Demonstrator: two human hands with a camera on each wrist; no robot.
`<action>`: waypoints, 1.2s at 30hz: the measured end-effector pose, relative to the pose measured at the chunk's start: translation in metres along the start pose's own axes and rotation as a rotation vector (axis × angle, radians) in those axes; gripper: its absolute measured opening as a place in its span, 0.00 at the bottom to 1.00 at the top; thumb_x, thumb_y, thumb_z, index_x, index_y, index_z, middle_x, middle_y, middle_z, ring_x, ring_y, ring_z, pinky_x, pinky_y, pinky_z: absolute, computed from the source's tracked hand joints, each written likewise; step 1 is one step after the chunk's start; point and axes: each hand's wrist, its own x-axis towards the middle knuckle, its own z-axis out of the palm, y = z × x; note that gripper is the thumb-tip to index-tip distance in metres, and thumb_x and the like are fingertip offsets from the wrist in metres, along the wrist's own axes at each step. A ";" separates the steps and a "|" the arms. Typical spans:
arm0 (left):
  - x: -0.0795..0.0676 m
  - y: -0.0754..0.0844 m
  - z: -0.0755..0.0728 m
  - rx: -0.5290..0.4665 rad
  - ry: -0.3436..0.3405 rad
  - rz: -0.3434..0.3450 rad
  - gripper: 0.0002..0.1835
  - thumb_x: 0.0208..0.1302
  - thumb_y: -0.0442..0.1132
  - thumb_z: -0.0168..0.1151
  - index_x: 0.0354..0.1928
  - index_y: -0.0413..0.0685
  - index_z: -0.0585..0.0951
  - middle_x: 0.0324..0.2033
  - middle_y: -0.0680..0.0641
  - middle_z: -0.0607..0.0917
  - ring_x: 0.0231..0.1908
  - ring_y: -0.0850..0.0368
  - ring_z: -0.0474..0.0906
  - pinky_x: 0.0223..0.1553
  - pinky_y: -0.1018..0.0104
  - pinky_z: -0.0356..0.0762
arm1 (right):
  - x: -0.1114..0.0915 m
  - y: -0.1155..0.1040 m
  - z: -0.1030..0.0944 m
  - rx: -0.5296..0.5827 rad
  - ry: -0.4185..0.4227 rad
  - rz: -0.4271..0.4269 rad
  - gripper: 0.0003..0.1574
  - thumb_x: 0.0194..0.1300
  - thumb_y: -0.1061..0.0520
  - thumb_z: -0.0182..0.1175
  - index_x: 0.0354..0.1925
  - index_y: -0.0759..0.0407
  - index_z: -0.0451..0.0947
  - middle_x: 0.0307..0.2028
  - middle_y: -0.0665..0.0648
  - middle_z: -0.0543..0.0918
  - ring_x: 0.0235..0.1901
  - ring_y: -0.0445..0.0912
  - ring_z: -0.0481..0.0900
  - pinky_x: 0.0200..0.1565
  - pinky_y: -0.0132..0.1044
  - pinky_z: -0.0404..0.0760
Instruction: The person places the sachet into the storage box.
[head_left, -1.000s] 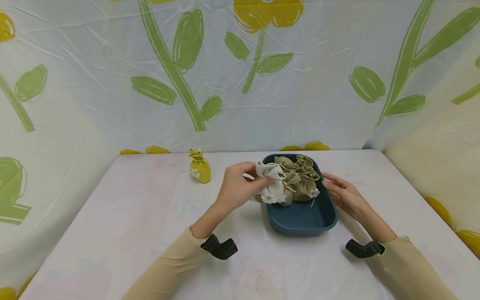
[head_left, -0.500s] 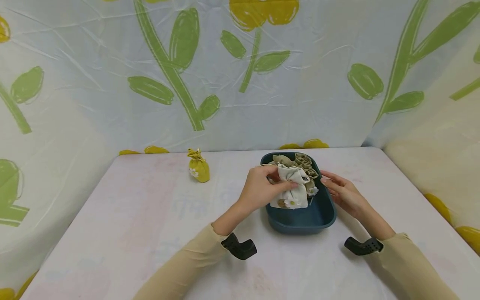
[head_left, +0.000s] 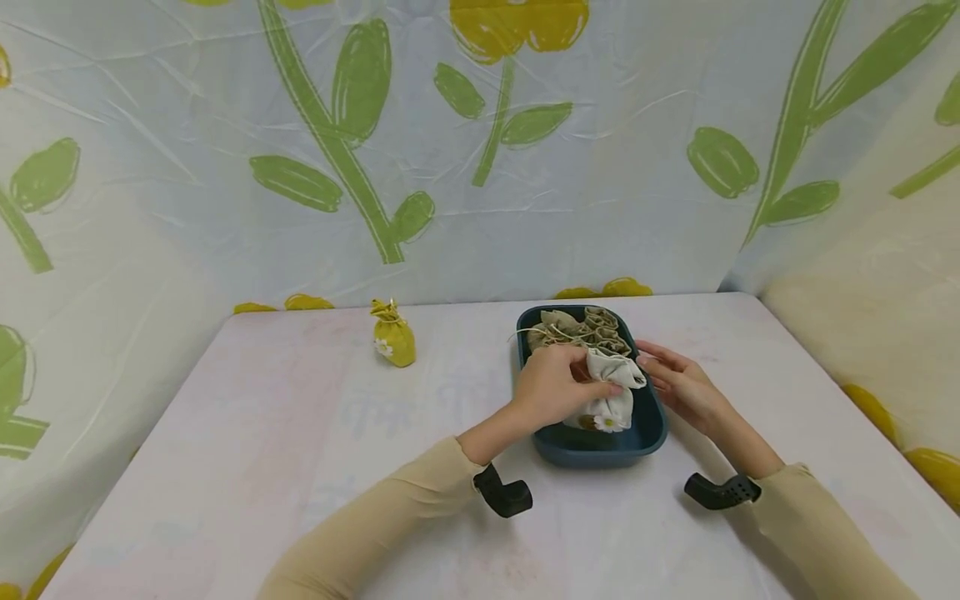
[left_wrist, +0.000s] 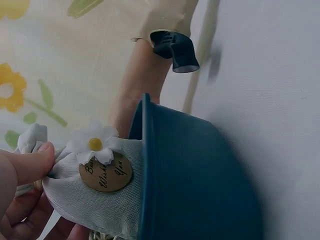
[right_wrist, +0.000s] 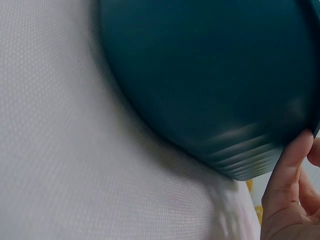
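Note:
My left hand (head_left: pixel 551 383) pinches a white drawstring pouch (head_left: pixel 618 400) by its gathered neck, thumb in front. The pouch hangs over the near half of a dark blue plastic bin (head_left: pixel 600 457). A white fabric daisy (left_wrist: pixel 95 142) and a round brown tag with lettering (left_wrist: pixel 106 175) decorate its front; in the left wrist view its lower end reaches past the bin's rim. Several tan pouches (head_left: pixel 603 332) fill the far half of the bin. With fairly straight fingers, my right hand (head_left: pixel 686 387) touches the bin's right side near the rim.
A yellow drawstring pouch (head_left: pixel 395 342) with a white flower stands at the back left of the white table (head_left: pixel 300 467). Behind the table hangs a sheet (head_left: pixel 615 217) printed with flowers and leaves. Thin cords stick out over the bin's left rim.
My left hand has carried the white pouch rightward from the bin's left rim, then lower and nearer over the front half. The right hand stays at the bin's side.

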 end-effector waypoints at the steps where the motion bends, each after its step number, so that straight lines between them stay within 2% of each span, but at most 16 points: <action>1: 0.001 0.001 0.002 0.014 -0.013 -0.010 0.17 0.51 0.53 0.73 0.19 0.54 0.77 0.17 0.59 0.80 0.20 0.73 0.71 0.20 0.79 0.67 | 0.000 0.000 0.000 0.001 -0.003 -0.002 0.13 0.73 0.56 0.50 0.48 0.36 0.73 0.37 0.40 0.82 0.37 0.33 0.80 0.40 0.25 0.80; 9: 0.007 0.009 0.013 0.166 -0.068 -0.057 0.20 0.48 0.58 0.73 0.17 0.55 0.76 0.17 0.59 0.75 0.20 0.71 0.69 0.19 0.77 0.64 | -0.001 0.001 0.001 -0.029 -0.004 -0.019 0.13 0.74 0.56 0.50 0.51 0.37 0.72 0.39 0.40 0.80 0.38 0.33 0.79 0.41 0.25 0.79; 12: 0.009 0.009 0.016 0.192 -0.091 -0.070 0.21 0.48 0.59 0.74 0.16 0.54 0.76 0.15 0.59 0.74 0.18 0.69 0.69 0.18 0.77 0.63 | -0.001 0.001 0.001 -0.040 0.014 -0.009 0.13 0.73 0.55 0.51 0.51 0.36 0.72 0.39 0.40 0.79 0.38 0.33 0.79 0.41 0.25 0.79; 18: 0.010 0.009 0.020 0.158 -0.129 -0.076 0.21 0.47 0.56 0.75 0.14 0.52 0.77 0.12 0.57 0.77 0.16 0.69 0.70 0.18 0.78 0.64 | -0.002 -0.001 0.002 -0.097 0.030 0.005 0.18 0.74 0.54 0.50 0.59 0.39 0.69 0.41 0.40 0.76 0.40 0.32 0.78 0.43 0.25 0.80; 24: 0.013 0.009 0.026 0.153 -0.102 -0.076 0.22 0.46 0.56 0.76 0.15 0.52 0.76 0.11 0.57 0.76 0.15 0.69 0.69 0.17 0.78 0.63 | -0.004 -0.002 0.001 -0.139 0.036 -0.003 0.25 0.73 0.51 0.51 0.66 0.47 0.63 0.42 0.41 0.76 0.41 0.32 0.78 0.43 0.25 0.80; 28: 0.014 0.008 0.029 0.130 -0.106 -0.085 0.20 0.47 0.55 0.76 0.18 0.51 0.76 0.12 0.57 0.74 0.16 0.68 0.68 0.18 0.77 0.62 | -0.002 0.001 -0.002 -0.116 -0.014 -0.055 0.23 0.72 0.51 0.53 0.64 0.44 0.66 0.42 0.42 0.77 0.42 0.33 0.79 0.43 0.27 0.80; 31: 0.013 0.005 0.032 0.114 -0.137 -0.098 0.19 0.48 0.52 0.76 0.19 0.50 0.76 0.13 0.57 0.73 0.17 0.68 0.67 0.19 0.78 0.61 | -0.001 0.002 -0.004 -0.120 -0.030 -0.073 0.18 0.72 0.49 0.53 0.58 0.37 0.70 0.43 0.40 0.77 0.42 0.32 0.79 0.43 0.26 0.80; 36: 0.009 0.003 0.034 0.087 -0.187 -0.120 0.18 0.48 0.48 0.77 0.21 0.49 0.75 0.15 0.57 0.72 0.19 0.68 0.66 0.20 0.77 0.61 | -0.003 0.002 0.000 -0.160 0.041 -0.015 0.21 0.72 0.49 0.53 0.61 0.39 0.68 0.43 0.36 0.76 0.43 0.31 0.77 0.44 0.25 0.79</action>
